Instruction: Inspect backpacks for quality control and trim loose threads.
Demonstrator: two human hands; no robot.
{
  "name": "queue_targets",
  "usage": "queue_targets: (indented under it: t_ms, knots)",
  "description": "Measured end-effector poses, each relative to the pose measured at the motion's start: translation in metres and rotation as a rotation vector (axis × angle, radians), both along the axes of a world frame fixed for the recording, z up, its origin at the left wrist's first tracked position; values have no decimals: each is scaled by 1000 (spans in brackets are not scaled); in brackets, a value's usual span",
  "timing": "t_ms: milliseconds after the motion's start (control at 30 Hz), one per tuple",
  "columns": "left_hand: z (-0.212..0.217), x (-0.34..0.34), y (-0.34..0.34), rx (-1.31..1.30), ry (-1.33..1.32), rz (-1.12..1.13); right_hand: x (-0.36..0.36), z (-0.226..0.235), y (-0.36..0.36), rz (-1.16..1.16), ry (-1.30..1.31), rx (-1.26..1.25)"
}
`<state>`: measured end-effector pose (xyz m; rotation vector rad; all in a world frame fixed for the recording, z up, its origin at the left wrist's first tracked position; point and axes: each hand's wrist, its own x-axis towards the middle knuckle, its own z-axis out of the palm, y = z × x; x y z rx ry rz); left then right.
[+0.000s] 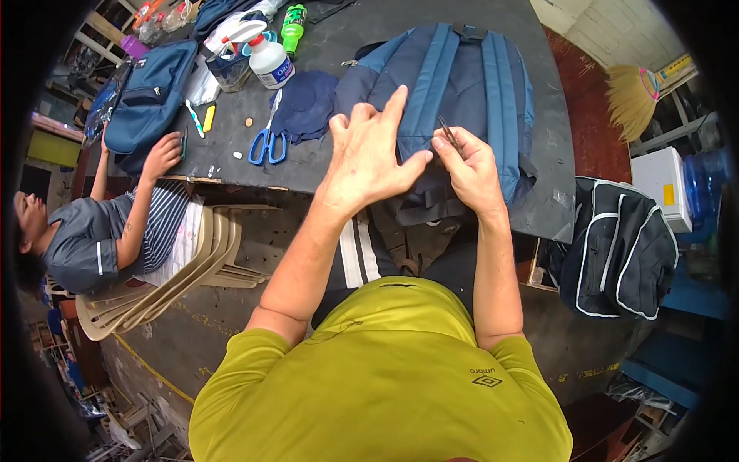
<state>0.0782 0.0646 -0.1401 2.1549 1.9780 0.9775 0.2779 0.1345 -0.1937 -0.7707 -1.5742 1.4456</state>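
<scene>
The blue backpack [462, 85] lay back-side up on the dark worktable [550, 154], its padded straps running away from you and its bottom edge hanging just over the near edge, which put the seam you worked on close to your body. Your right hand [471, 171] was closed around a small thin metal tool [449, 135], pinched between thumb and forefinger with its tip angled up and to the left; whether it was tweezers or small snips could not be told. Your left hand [369, 154] was spread open, fingers fanned, the index pointing far and the thumb reaching across to meet your right fingers, seemingly bracing the fabric flat beside the tool. Just left of the backpack sat a piece of dark navy cloth [304, 104], with blue-handled scissors [267, 142] touching its near-left side, within easy reach. Further off stood a white squeeze bottle [271, 61] and a green bottle [292, 21], and small pens and scraps were scattered near the table's left part. A second blue bag [150, 96] rested at the far left, where another person seated on stacked beige plastic chairs [192, 269] had a hand [162, 154] on the table edge. To your right, off the table, a black bag with white piping [620, 250] stood near a white box [662, 185], and a straw broom [633, 96] leaned further back.
</scene>
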Motion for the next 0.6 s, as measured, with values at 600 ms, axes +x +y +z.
queue_targets:
  t_ms: [600]
  knots:
    - [-1, 10, 4, -166, -1174, -201, 1, 46, -19, -238, -133, 385]
